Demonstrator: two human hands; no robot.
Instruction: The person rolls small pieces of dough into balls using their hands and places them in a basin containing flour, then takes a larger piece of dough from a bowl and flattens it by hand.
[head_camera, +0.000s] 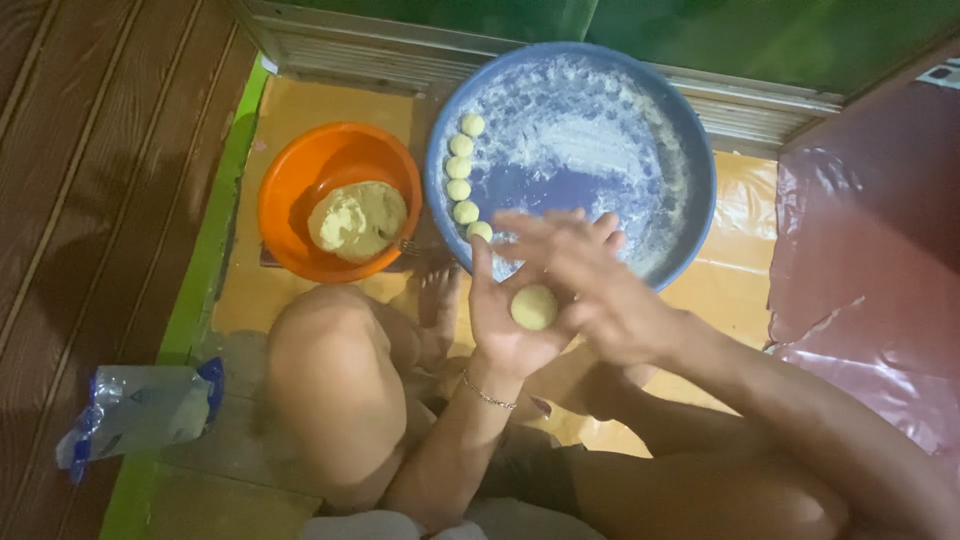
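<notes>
A pale yellow dough ball (533, 306) rests on the palm of my left hand (505, 325), which is turned upward. My right hand (590, 275) lies flat across it, fingers stretched out, pressing on the ball from the right. Just beyond my hands sits a large blue floured tray (690, 160) with several small dough balls (462, 166) lined up along its left rim. An orange bowl (300, 180) to the left holds a lump of yellow dough (357, 219).
I sit cross-legged on a yellow floor mat (745, 285), my bare knee (335, 380) at lower left. A clear plastic bag (140, 410) lies on the wooden floor at left. Pink plastic sheeting (870, 270) covers the right side. A green wall stands behind the tray.
</notes>
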